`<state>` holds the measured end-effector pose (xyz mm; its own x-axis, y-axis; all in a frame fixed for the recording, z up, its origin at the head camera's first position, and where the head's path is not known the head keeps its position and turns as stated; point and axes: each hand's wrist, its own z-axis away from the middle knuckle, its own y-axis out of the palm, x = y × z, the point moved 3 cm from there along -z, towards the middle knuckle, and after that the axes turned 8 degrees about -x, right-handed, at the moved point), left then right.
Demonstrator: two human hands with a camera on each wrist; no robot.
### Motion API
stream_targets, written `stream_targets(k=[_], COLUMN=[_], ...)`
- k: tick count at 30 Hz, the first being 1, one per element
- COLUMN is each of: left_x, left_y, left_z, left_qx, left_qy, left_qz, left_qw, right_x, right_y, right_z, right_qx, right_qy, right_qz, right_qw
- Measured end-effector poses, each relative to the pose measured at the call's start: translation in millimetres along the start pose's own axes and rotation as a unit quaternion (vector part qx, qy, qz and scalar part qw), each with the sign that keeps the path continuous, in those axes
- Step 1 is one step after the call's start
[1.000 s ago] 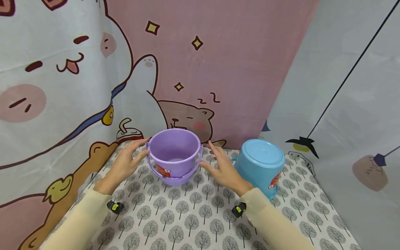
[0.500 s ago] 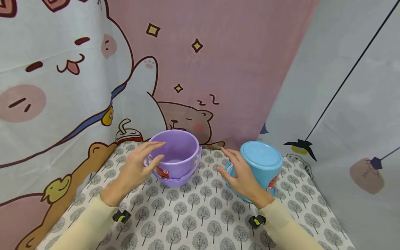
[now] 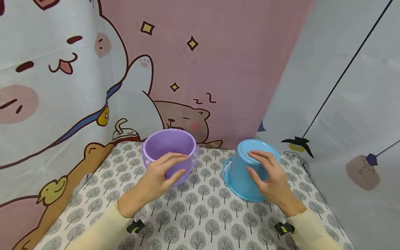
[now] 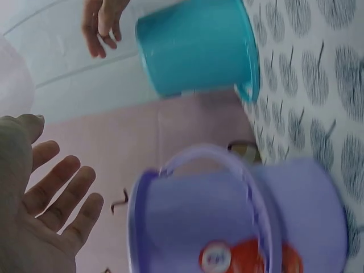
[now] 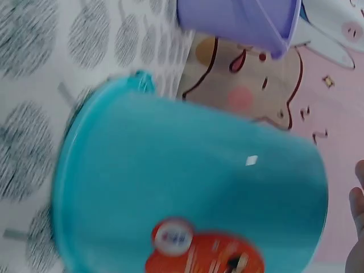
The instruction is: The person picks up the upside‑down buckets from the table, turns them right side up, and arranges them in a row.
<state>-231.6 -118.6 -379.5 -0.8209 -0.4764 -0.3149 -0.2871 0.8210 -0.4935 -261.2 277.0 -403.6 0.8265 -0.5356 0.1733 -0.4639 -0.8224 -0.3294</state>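
Observation:
A purple bucket (image 3: 167, 142) stands upright on the left, its handle (image 4: 248, 185) hanging down its front side. To its right a light blue bucket (image 3: 243, 178) sits upside down, base up, with its handle (image 3: 224, 172) low at the left. My left hand (image 3: 157, 177) hovers before the purple bucket with fingers apart; the left wrist view shows it empty, beyond the rim. My right hand (image 3: 275, 182) is raised in front of the blue bucket and overlaps its upper side. Only its fingertips (image 5: 357, 205) show in the right wrist view, apart from the bucket.
Both buckets are on a white cloth (image 3: 200, 229) printed with grey trees. A pink cartoon curtain (image 3: 231, 69) hangs right behind them, and a pale curtain (image 3: 350, 104) closes off the right side. Each bucket carries a red sticker (image 5: 205, 253).
Both hands have drawn away from the sides of the purple bucket. The right hand has moved right to the blue bucket; the left has come nearer and rightward. The buckets have stayed put.

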Motion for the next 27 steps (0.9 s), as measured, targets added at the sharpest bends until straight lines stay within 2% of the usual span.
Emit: stream_targets(k=[4,8,13,21,27], left_x=[-8.7,-13.4,-14.1,-6.8,-0.5], left_y=[18.7,36.4,58.4,95.1,115.2], left_z=[1.9,2.5,5.4,6.7,12.5], left_qx=[0.025,0.043,0.067,0.143,0.178], left_qy=[0.011,0.017,0.017,-0.070,-0.111], left_qz=[0.022,0.044,0.064,0.075,0.053], left_qw=[0.9994,0.9980,0.9955,0.9845,0.9764], right_x=[-15.1,-27.1,-38.6,-59.9,-74.0], right_y=[-18.4,-32.0,-45.9,-56.9,-59.9], right_z=[6.9,12.6,19.9,33.8,49.0], right_qx=[-0.015,-0.022,0.000,0.018,0.047], right_qy=[0.015,0.042,0.089,0.170,0.240], right_qz=[0.031,0.022,0.023,0.069,0.043], right_qw=[0.999,0.999,0.996,0.983,0.969])
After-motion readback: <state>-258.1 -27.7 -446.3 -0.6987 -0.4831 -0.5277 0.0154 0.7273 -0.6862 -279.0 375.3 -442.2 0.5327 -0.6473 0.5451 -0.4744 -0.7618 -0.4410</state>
